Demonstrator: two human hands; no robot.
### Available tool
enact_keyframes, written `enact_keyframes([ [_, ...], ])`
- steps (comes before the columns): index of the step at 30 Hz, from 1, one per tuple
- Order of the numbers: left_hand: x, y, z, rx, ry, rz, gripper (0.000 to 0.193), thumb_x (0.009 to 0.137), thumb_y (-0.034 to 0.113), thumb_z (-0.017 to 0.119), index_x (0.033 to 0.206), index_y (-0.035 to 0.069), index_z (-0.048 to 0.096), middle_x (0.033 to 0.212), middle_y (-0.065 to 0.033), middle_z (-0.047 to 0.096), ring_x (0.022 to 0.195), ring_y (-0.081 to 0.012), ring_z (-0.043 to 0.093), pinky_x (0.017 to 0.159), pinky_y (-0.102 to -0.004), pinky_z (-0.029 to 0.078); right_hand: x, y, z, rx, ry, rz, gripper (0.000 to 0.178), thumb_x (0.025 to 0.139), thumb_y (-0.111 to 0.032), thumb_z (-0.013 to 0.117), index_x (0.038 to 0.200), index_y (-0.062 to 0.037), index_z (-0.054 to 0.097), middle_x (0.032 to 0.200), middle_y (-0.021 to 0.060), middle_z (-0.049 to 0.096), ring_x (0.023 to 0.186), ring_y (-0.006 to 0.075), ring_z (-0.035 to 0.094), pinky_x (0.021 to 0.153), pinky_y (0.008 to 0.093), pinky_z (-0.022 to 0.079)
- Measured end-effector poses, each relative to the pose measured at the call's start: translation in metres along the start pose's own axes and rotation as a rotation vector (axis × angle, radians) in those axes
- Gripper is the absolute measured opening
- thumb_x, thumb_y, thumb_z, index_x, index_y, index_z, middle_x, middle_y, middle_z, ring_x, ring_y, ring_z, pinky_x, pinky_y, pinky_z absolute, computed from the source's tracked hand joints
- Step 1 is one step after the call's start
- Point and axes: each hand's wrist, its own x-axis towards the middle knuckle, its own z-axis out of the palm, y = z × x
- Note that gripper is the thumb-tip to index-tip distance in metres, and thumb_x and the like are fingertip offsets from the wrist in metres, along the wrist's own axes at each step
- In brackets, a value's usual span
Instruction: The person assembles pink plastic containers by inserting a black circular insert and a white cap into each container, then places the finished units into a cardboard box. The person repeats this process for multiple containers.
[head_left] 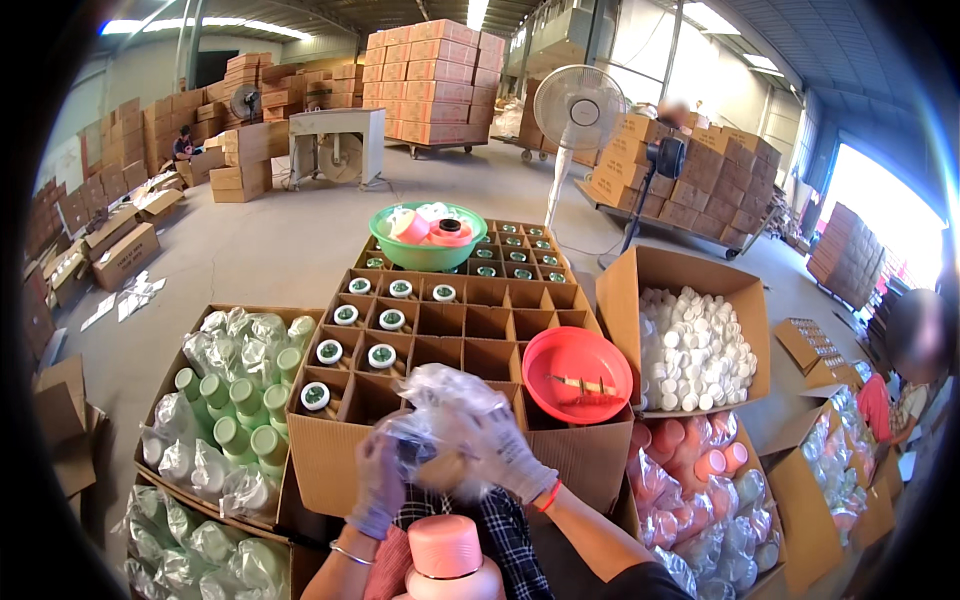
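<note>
A crumpled, clear plastic bag [455,405], slightly blurred, is at six o'clock, above a pink bottle [445,547]. What is inside the bag, I cannot tell. The left hand [380,482], gloved, has its fingers curled and grips the bag's left side; the right hand [508,455], also gloved, holds its right side, with fingertips blurred. Green bottles [232,435] stand at eight o'clock, next to a divided carton [335,462]. A red basin [590,350] rests at four, white caps [695,350] at three. Beyond, on the grey floor [230,262], are stacked cartons [430,90] near twelve and a fan [580,110] at one.
</note>
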Motion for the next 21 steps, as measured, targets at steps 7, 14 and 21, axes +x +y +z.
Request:
enact_keyframes([
  [7, -0.062, -0.003, -0.062, 0.431, -0.110, -0.052, 0.044, 0.099, 0.034, 0.052, 0.118, -0.004, 0.063, 0.098, -0.0060, 0.068, 0.080, -0.0099, 0.062, 0.068, -0.0278, 0.053, -0.078, -0.016, 0.005, 0.020, 0.223, 0.334, 0.053, 0.070, -0.014, 0.073, 0.120, -0.0060, 0.057, 0.113, 0.0162, 0.059, 0.104, 0.0365, 0.057, 0.091, 0.0478, 0.046],
  [14, -0.179, 0.024, -0.056, 0.833, -0.285, 0.362, 0.061, 0.097, 0.048, 0.051, 0.123, -0.006, 0.061, 0.096, -0.0156, 0.071, 0.084, -0.0252, 0.069, 0.075, -0.0342, 0.055, -0.167, -0.105, -0.038, 0.144, 0.268, 0.173, 0.046, 0.074, -0.013, 0.067, 0.118, -0.0030, 0.058, 0.121, 0.0209, 0.056, 0.109, 0.0427, 0.054, 0.097, 0.0550, 0.041],
  [21, -0.290, -0.003, -0.072, 0.936, -0.290, 0.173, 0.044, 0.095, 0.031, 0.055, 0.130, 0.005, 0.058, 0.076, -0.0131, 0.058, 0.062, -0.0282, 0.056, 0.056, -0.0395, 0.045, -0.246, -0.154, -0.039, 0.098, 0.000, 0.300, 0.037, 0.074, -0.012, 0.062, 0.111, -0.0038, 0.059, 0.123, 0.0169, 0.051, 0.120, 0.0393, 0.047, 0.103, 0.0578, 0.035],
])
